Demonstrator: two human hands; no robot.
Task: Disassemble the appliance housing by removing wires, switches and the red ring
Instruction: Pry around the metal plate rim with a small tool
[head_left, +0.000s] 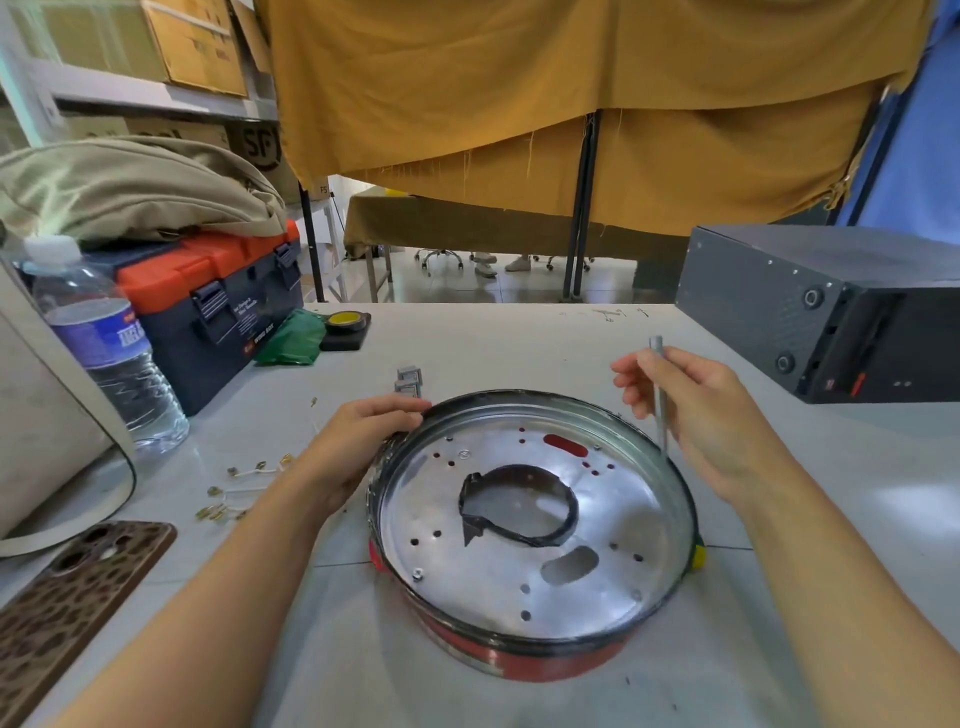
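Right hand (691, 415): I see it raised over the far right rim of the housing, fingers curled round a thin grey metal rod (658, 395) held nearly upright; the rod's lower end comes down just inside the rim, though I cannot tell whether it touches.

Left hand (358, 441): I see it gripping the far left edge of the housing, fingertips curled over the rim.

Housing (535, 530): round, shallow, with a shiny metal plate pierced by many small holes and two oval slots. It sits on the white table (467, 338) between my two forearms. A black, broken curved band (519, 506) lies at the plate's centre.

Red ring (524, 660): wraps the outside of the housing, showing along the near and left side below the dark rim.

Wires (244, 486): several short pale pieces with brass ends, loose on the table left of my left forearm.

Switches (409, 380): two small grey blocks, as far as I can make out, on the table just beyond the left hand.

Further out, left: phone (67, 592) in a spotted brown case, water bottle (104, 343), orange-lidded toolbox (218, 306), yellow tape roll (345, 319).

Further out, right: black metal box (821, 306).
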